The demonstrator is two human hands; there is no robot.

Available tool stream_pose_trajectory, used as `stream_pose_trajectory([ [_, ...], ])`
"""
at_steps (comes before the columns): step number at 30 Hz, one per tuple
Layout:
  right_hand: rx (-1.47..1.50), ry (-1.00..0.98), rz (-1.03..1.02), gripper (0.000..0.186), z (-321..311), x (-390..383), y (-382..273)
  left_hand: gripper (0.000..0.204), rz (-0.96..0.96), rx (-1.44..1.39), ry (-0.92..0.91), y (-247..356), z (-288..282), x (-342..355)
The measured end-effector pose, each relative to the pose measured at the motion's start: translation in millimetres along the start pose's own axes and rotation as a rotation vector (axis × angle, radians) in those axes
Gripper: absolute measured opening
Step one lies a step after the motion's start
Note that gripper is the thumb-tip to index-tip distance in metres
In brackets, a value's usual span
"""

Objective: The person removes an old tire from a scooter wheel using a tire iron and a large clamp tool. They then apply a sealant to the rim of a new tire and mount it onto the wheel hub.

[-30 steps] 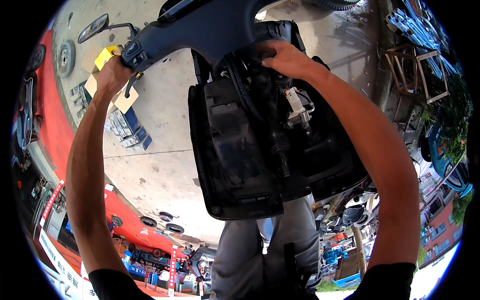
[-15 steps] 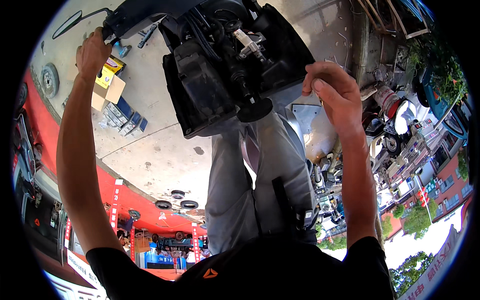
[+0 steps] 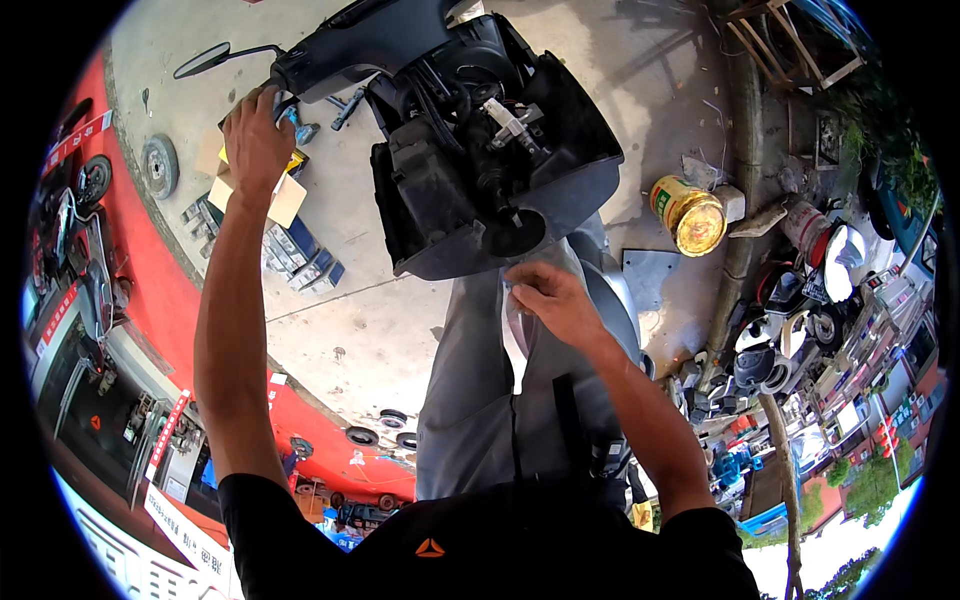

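In the head view: centre and far, an open black housing (image 3: pixel 430 180) beneath a dark handlebar (image 3: pixel 375 45), with cables, a column and a whitish-silver metal part (image 3: pixel 512 124) inside. Left of the housing, a cardboard box (image 3: pixel 285 200) on the concrete (image 3: pixel 350 360), flaps spread, with something yellow (image 3: pixel 297 161) at its far side, partly behind the left hand (image 3: pixel 258 142). To the right, a yellow bucket (image 3: pixel 690 215), round end turned near; lid or contents, cannot tell.

Left hand curled over the left end of the handlebar, fingers apparently clamped round the grip. Right hand (image 3: pixel 548 295) just near of the housing's near edge, in front of the grey trousers (image 3: pixel 465 390), thumb and forefinger drawn together; whether with anything small between them, cannot tell.

Compared with half a second ago: right hand moved in from well right of the housing to its near edge, and bucket now in sight. Compared with one second ago: right hand out from under the handlebar. Left hand at the same handlebar end throughout.

Near edge of the housing close above the right hand. Room for moving over the concrete on the left, between housing and box, and on the right, between housing and bucket, as far as the stone kerb (image 3: pixel 738 230). Near the right hand, less room, with both trouser legs just below.
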State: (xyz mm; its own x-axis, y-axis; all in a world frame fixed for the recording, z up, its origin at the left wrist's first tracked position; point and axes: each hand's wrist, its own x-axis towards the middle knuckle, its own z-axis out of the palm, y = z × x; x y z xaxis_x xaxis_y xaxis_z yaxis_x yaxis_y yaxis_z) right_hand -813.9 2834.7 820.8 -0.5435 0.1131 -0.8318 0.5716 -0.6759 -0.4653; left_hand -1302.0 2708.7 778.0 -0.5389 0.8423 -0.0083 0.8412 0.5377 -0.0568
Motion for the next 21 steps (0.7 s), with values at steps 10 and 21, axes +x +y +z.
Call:
stream_pose_trajectory([
  [10,0.077,0.104,0.028,0.037,19.2,22.8,-46.1,0.028,-0.525,-1.335,-0.804,152.2,-57.3,-89.3],
  [21,0.255,0.112,0.167,0.023,-3.7,-28.5,42.7,0.029,-0.507,-1.308,-0.272,184.8,-72.7,-175.0],
])
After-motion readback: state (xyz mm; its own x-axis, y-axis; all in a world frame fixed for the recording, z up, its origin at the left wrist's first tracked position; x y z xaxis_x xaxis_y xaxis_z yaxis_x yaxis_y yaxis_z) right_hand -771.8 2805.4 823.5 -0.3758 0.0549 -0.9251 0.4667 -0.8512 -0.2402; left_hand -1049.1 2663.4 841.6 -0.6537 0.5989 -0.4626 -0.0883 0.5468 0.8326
